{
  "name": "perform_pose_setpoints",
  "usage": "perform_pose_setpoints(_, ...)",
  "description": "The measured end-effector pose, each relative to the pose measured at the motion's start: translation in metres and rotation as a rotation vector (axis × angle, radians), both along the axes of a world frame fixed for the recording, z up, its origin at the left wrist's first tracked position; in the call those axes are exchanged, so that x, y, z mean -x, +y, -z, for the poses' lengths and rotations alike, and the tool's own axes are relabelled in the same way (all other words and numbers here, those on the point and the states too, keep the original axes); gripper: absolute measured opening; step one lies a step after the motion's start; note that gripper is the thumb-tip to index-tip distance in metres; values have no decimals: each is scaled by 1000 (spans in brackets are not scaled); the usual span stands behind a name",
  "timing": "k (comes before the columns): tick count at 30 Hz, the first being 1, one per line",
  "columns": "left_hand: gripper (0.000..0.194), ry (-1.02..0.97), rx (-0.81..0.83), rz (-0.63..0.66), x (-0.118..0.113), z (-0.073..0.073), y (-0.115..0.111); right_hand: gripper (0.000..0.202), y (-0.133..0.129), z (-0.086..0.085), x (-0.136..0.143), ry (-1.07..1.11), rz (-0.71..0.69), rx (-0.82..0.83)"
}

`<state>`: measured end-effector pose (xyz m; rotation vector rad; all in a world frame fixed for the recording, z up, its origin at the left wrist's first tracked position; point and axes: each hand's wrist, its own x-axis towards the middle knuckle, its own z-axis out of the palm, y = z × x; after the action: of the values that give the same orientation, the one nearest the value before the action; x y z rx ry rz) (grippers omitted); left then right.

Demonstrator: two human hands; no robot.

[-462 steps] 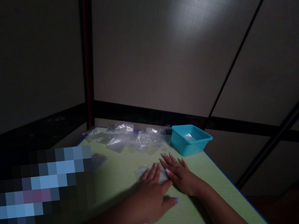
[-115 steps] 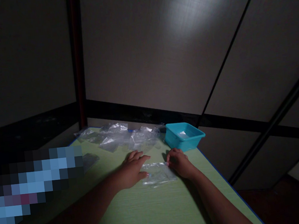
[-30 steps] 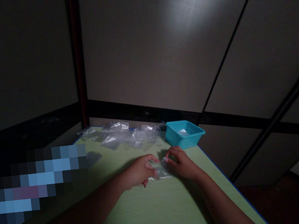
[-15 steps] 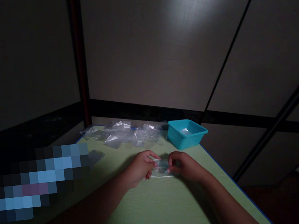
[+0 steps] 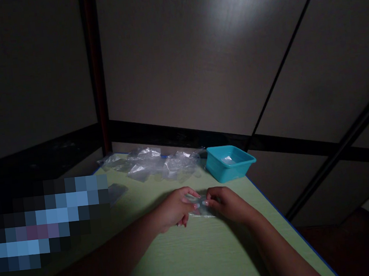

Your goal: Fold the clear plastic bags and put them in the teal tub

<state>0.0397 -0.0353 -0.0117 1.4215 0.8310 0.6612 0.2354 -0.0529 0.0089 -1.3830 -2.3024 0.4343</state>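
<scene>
A small clear plastic bag (image 5: 202, 210) lies on the light green table (image 5: 184, 261) between my two hands. My left hand (image 5: 178, 206) holds its left side, with the thumb and index finger at the plastic. From the right, my right hand (image 5: 222, 200) pinches the bag with curled fingers. Both thumb tips are close together over the middle of the bag. The bag's contents, if any, are too dim to make out.
A turquoise basket (image 5: 229, 172) with something clear inside stands at the table's back right. Several crumpled clear bags (image 5: 174, 165) lie along the back edge. Another flat bag (image 5: 117, 192) is at the left, beside a pixelated area. Dark wall panels rise behind.
My thumbs have come closer together over the bag. My right thumb has moved slightly up and left, and my left thumb slightly right and down. The bag stays between my hands.
</scene>
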Motion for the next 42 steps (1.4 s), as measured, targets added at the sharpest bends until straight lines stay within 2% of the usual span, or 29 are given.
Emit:
perform_pose_setpoints(6, 29, 29, -79, 51, 3, -1, 2, 17, 0, 0, 0, 0, 10, 9)
perform_pose_setpoints(15, 23, 96, -162, 33, 9, -1, 11, 18, 0, 4, 1, -9, -4, 45)
perform_pose_setpoints(19, 18, 101, -197, -14, 7, -3, 11, 38, -5, 2, 7, -19, -30, -22)
perform_pose_setpoints(21, 18, 104, -215, -40, 6, -3, 11, 42, -7, 1, 11, -32, -41, -59)
perform_pose_setpoints(24, 20, 83, -234, -65, 6, -2, 13, 31, -9, 0, 14, -42, -43, -77)
perform_pose_setpoints(27, 20, 77, -237, -27, 7, 2, 16, 22, -9, 1, 14, -40, -38, -72)
perform_pose_setpoints(30, 20, 99, -239, 22, 6, 6, 16, 22, -9, 1, 14, -41, -37, -50)
perform_pose_setpoints(34, 20, 103, -267, 27, 7, 6, 15, 28, -9, 2, 14, -28, -46, -35)
perform_pose_setpoints(36, 20, 114, -291, 19, 8, 6, 15, 25, -8, 2, 13, -18, -53, -42)
perform_pose_setpoints(39, 20, 183, -393, -16, 10, 7, 15, 15, -7, 4, 13, -17, -44, -61)
perform_pose_setpoints(42, 21, 262, -593, -54, 11, 5, 15, 17, -6, 4, 12, -32, -20, -82)
